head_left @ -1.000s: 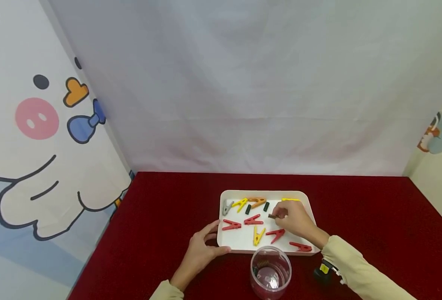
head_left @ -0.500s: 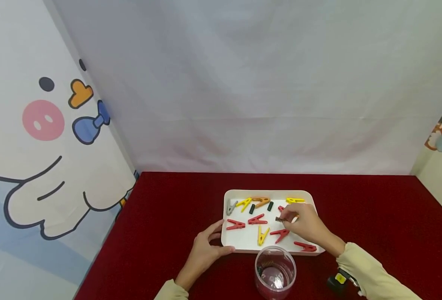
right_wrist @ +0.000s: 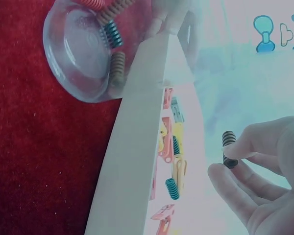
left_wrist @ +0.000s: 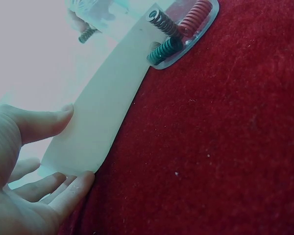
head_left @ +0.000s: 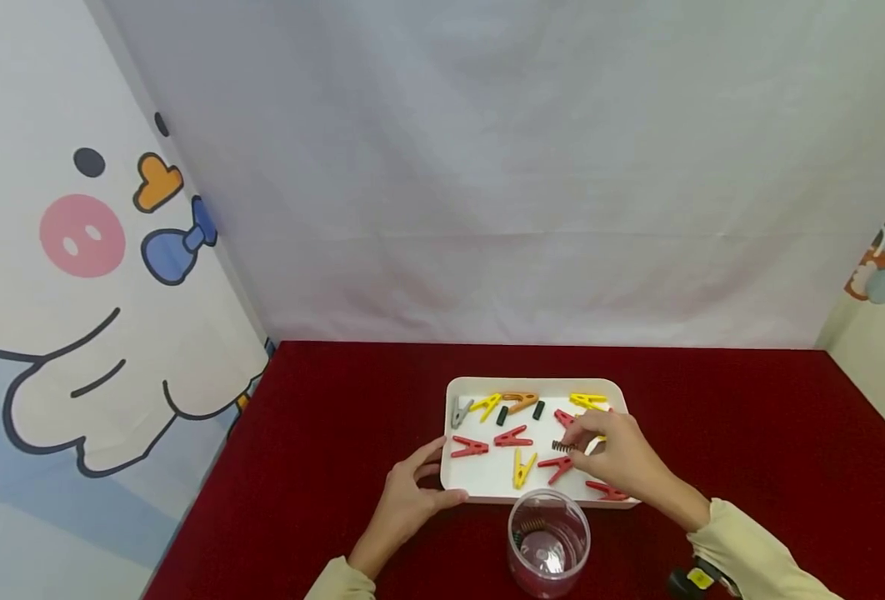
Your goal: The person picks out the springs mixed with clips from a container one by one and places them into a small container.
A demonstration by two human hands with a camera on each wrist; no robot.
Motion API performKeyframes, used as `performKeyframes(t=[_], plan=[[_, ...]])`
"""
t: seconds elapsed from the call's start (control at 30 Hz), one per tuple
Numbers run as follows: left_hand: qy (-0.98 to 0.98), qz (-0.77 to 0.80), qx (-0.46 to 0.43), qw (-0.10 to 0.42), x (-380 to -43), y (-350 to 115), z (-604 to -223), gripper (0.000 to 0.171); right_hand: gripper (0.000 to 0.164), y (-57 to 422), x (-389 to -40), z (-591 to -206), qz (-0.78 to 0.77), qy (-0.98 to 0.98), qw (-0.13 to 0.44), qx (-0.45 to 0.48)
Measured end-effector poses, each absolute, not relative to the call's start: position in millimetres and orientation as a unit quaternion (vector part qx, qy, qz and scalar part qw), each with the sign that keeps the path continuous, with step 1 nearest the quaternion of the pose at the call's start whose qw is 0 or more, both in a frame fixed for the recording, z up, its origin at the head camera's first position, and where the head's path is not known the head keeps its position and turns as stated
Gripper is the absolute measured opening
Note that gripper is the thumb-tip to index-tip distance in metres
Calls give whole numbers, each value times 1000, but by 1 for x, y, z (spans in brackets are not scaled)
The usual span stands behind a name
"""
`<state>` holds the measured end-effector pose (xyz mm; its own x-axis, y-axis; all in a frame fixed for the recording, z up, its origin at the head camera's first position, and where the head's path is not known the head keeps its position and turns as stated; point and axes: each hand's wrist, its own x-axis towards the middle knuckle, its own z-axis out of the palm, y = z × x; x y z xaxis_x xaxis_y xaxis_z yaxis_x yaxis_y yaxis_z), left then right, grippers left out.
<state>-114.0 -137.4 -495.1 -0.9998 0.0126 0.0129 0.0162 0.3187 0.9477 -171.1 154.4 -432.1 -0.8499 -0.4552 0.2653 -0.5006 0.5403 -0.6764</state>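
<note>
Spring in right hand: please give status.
Right hand: pinching spring over tray. Left hand: holding tray's near-left corner. Jar: in front of tray, springs inside. No obstruction apparent.

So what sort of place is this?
Most likely an indoor tabletop workstation, screened off: a red fabric-covered table backed by a white hanging fabric sheet, with a white rectangular tray of colourful V-shaped clips on top.

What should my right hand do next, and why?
Probably carry the dark spring to the clear jar and lower it in. Your right hand pinches it over the white tray, and the jar, which looks open-topped, holds other springs.
</note>
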Motion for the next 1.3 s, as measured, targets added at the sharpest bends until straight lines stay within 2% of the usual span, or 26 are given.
performKeyframes(t=[1.3], plan=[[-806,-593,-8,2,-114,-137,-495,81,23,154,-141,-404,434,-830,53,346]])
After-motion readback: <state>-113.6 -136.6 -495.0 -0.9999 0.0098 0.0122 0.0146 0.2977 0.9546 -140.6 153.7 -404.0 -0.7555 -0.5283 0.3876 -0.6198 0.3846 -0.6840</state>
